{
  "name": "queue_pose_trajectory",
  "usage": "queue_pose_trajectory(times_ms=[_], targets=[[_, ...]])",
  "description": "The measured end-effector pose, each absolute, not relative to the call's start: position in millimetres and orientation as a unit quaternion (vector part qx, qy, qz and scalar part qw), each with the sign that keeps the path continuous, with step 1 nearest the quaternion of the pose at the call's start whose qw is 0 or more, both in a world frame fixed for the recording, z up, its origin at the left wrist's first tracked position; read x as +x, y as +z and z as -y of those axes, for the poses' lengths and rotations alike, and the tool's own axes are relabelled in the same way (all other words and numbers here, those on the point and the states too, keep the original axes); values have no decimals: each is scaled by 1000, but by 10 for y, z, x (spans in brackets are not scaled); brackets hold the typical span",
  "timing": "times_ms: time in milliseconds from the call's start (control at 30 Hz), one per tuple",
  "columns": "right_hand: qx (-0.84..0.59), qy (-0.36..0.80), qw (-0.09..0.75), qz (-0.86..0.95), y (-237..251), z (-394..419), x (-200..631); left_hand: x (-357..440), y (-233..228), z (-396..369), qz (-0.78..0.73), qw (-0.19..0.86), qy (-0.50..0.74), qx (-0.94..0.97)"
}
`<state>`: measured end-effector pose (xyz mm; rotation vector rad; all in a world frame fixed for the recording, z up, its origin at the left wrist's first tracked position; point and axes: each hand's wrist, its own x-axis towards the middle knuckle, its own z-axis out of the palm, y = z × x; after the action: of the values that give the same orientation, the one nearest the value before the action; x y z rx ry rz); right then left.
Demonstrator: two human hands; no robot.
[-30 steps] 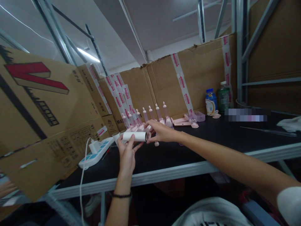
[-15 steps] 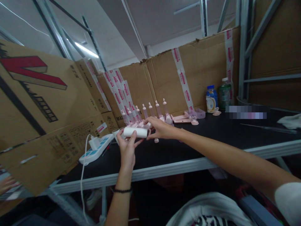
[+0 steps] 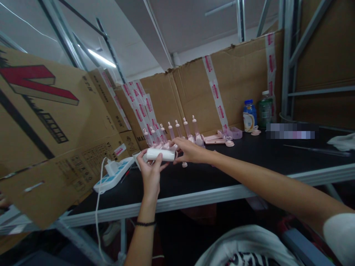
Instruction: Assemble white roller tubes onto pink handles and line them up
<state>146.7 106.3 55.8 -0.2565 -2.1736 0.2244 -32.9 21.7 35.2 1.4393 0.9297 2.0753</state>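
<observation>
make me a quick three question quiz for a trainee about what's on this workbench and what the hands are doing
1. True or false: the left hand grips a white cylinder lying roughly level.
2. Multiple choice: where is the right hand? A) on the blue-capped bottle B) at the cylinder's right end, by the pink parts C) on the power strip
3. Fill in: the white power strip lies on the black table to the ___ of the left hand.

Key
1. True.
2. B. The right hand's fingers meet the cylinder's end beside the row of pink pieces; the blue-capped bottle stands apart by the cardboard wall.
3. Left.
</observation>
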Motion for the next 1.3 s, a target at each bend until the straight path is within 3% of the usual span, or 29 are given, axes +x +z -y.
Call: queue_pose_trajectory(times_ms=[967, 1300], targets=[[-110, 66, 441, 889, 528, -1022, 1453, -351, 349, -236, -358, 202, 737, 537], [-53, 261, 484, 833, 500, -974, 1372, -383, 377, -217, -338, 236, 770, 486]])
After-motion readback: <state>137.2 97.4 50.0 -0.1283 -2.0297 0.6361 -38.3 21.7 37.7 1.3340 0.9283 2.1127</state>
